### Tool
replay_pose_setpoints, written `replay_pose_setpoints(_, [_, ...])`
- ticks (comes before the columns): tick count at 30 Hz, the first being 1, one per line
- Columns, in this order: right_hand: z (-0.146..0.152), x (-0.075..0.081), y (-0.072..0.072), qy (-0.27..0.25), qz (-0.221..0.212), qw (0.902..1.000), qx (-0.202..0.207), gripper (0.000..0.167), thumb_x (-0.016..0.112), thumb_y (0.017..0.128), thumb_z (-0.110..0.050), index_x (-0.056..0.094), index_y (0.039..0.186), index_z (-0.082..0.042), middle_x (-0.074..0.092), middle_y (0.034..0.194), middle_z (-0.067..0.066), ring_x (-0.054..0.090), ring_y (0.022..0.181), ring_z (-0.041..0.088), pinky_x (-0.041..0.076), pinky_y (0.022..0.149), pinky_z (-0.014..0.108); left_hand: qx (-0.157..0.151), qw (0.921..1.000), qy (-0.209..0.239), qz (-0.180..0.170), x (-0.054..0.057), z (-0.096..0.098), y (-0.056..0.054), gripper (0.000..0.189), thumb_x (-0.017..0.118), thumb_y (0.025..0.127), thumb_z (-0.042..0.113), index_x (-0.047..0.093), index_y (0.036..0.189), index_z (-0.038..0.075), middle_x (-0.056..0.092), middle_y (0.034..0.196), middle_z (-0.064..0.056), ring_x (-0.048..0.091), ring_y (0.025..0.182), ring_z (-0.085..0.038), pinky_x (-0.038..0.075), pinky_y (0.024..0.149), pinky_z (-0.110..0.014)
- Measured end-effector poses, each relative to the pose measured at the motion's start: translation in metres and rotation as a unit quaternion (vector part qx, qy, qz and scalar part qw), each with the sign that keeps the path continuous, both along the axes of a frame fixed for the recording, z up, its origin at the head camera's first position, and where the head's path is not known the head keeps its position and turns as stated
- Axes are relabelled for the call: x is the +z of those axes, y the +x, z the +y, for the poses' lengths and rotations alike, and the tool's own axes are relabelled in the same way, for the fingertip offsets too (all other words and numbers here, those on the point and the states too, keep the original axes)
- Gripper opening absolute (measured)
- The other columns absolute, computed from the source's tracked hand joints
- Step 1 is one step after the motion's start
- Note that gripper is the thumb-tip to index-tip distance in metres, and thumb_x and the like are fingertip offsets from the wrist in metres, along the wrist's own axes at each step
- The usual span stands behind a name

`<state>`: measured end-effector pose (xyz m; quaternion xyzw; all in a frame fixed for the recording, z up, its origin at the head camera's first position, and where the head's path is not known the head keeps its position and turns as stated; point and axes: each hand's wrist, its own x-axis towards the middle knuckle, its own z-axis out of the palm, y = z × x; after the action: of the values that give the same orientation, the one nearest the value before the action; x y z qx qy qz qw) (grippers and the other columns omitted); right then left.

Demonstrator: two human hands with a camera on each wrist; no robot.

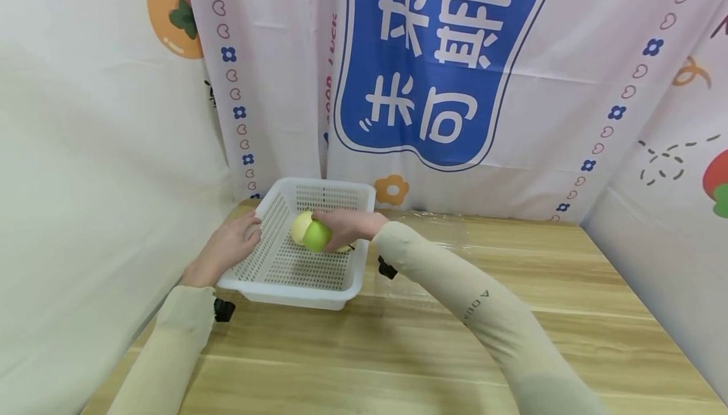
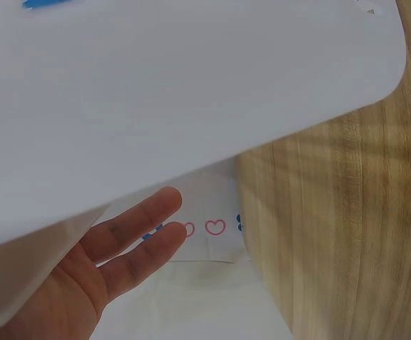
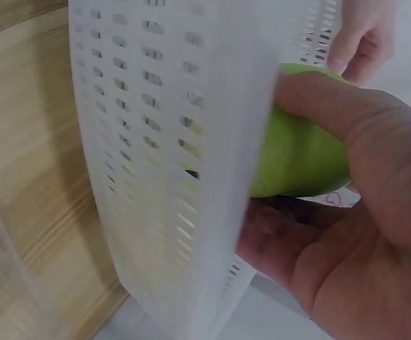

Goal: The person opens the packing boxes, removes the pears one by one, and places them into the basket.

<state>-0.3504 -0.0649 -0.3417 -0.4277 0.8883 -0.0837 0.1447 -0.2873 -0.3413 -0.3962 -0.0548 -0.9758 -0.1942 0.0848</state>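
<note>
My right hand (image 1: 344, 225) reaches over the right side of a white slotted plastic basket (image 1: 307, 298) and grips a green apple (image 1: 316, 237). In the right wrist view, thumb and fingers clasp the apple (image 3: 301, 152) close by the basket's rim. A pale yellow round fruit (image 1: 299, 225) is in the basket, partly behind the apple. Another pale yellow fruit (image 1: 344, 249) with a dark stem shows under my right hand, mostly hidden. My left hand (image 1: 224, 247) is at the basket's left rim; in the left wrist view two fingers extend loosely beside the basket's outer side.
The basket stands at the far left of a wooden table (image 1: 483, 352), close to the printed cloth backdrop (image 1: 546, 150). A clear plastic sheet (image 1: 432, 232) lies to the right of the basket. White cloth walls (image 1: 102, 150) stand at both sides.
</note>
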Motion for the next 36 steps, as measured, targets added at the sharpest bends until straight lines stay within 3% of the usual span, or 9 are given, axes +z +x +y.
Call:
replay_pose_setpoints(7, [-0.008,-0.014,0.0,0.011,0.013,0.9997,0.016,0.071,0.077,0.083,-0.026,0.041,0.143,-0.015,0.058,0.118,-0.003,0.056,0.103,0.011,0.05,0.09,0.025,0.002,1.0,-0.003,0.0,-0.001,0.0,0.0,0.044,0.046,0.101,0.024,0.05,0.138,0.0,0.031,0.157,-0.025,0.03,0.143,-0.048,0.025,0.118,-0.061])
replay_pose_setpoints(13, [-0.009,-0.018,0.004,0.054,0.032,0.998,-0.008,0.079,0.076,0.084,-0.034,0.034,0.15,-0.02,0.061,0.116,-0.003,0.058,0.1,0.012,0.051,0.088,0.029,0.006,1.0,-0.003,-0.006,0.001,0.002,0.001,0.044,0.046,0.101,0.023,0.05,0.138,0.0,0.03,0.157,-0.025,0.029,0.143,-0.047,0.024,0.119,-0.06])
replay_pose_setpoints(17, [-0.01,-0.019,0.007,0.08,0.023,0.9965,-0.011,0.081,0.075,0.085,-0.035,0.031,0.151,-0.02,0.06,0.122,-0.003,0.056,0.103,0.012,0.05,0.086,0.028,0.006,1.0,-0.003,-0.003,0.002,0.002,0.002,0.044,0.046,0.101,0.023,0.05,0.138,0.0,0.03,0.157,-0.024,0.03,0.144,-0.047,0.024,0.119,-0.06])
replay_pose_setpoints(24, [-0.007,-0.023,0.008,0.089,-0.021,0.9955,-0.027,0.08,0.072,0.088,-0.03,0.027,0.154,-0.021,0.058,0.124,0.003,0.06,0.085,0.014,0.053,0.069,0.025,0.002,1.0,-0.004,-0.003,0.002,0.002,0.002,0.044,0.046,0.1,0.022,0.05,0.138,0.0,0.03,0.157,-0.025,0.03,0.143,-0.047,0.024,0.118,-0.06])
replay_pose_setpoints(30, [-0.001,-0.018,0.006,0.063,0.005,0.998,-0.008,0.064,0.064,0.094,-0.025,0.036,0.151,-0.019,0.054,0.144,0.003,0.06,0.106,0.013,0.053,0.088,0.027,0.003,1.0,-0.004,-0.001,0.001,0.002,0.003,0.044,0.046,0.1,0.023,0.05,0.138,0.0,0.03,0.157,-0.024,0.031,0.143,-0.047,0.025,0.118,-0.061])
replay_pose_setpoints(32, [0.002,-0.013,0.005,0.044,0.019,0.9989,0.002,0.055,0.06,0.096,-0.023,0.042,0.147,-0.015,0.058,0.139,0.003,0.06,0.106,0.013,0.053,0.088,0.026,0.003,1.0,-0.004,-0.002,0.001,0.002,0.003,0.045,0.046,0.1,0.023,0.049,0.139,0.001,0.03,0.157,-0.024,0.03,0.143,-0.048,0.025,0.118,-0.061])
replay_pose_setpoints(36, [0.012,-0.002,0.002,-0.012,0.04,0.9987,0.03,0.032,0.056,0.098,-0.017,0.06,0.129,-0.008,0.068,0.114,0.003,0.062,0.09,0.012,0.053,0.076,0.022,0.004,1.0,-0.003,-0.003,0.001,0.003,0.004,0.045,0.045,0.101,0.024,0.049,0.14,0.001,0.03,0.158,-0.024,0.03,0.142,-0.048,0.026,0.117,-0.062])
